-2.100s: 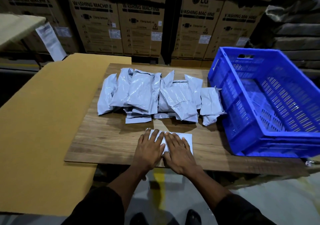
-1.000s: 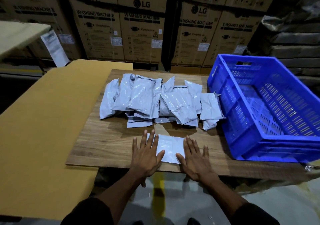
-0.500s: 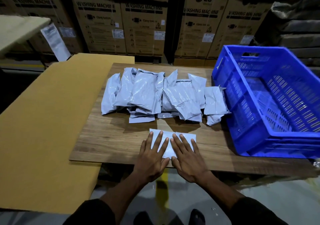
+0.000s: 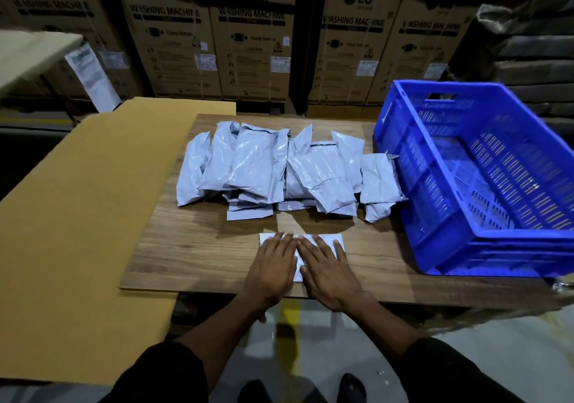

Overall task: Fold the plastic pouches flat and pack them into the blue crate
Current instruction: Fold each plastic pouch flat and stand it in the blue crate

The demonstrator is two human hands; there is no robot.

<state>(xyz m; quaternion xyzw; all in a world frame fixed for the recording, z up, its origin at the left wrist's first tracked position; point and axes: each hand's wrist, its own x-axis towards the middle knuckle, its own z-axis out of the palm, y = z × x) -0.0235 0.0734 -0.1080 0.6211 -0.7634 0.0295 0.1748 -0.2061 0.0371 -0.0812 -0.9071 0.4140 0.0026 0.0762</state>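
Observation:
A flat white-grey plastic pouch [image 4: 327,238] lies near the front edge of the wooden board [image 4: 192,247]. My left hand [image 4: 272,270] and my right hand [image 4: 330,273] press on it side by side, fingers straight and spread, covering most of it. Behind them a heap of several puffy grey pouches [image 4: 267,166] stretches across the middle of the board. The blue slatted crate [image 4: 484,266] stands at the right end of the board, touching the rightmost pouch; nothing shows inside it.
A large brown cardboard sheet [image 4: 77,231] covers the surface to the left of the board. Stacked washing-machine cartons [image 4: 248,39] form a wall behind. Grey floor and my shoes show below the board's front edge.
A second ago my hands were spread apart at the pouch's two ends. They have come together over its middle and now press it flat with the fingers reaching its far edge.

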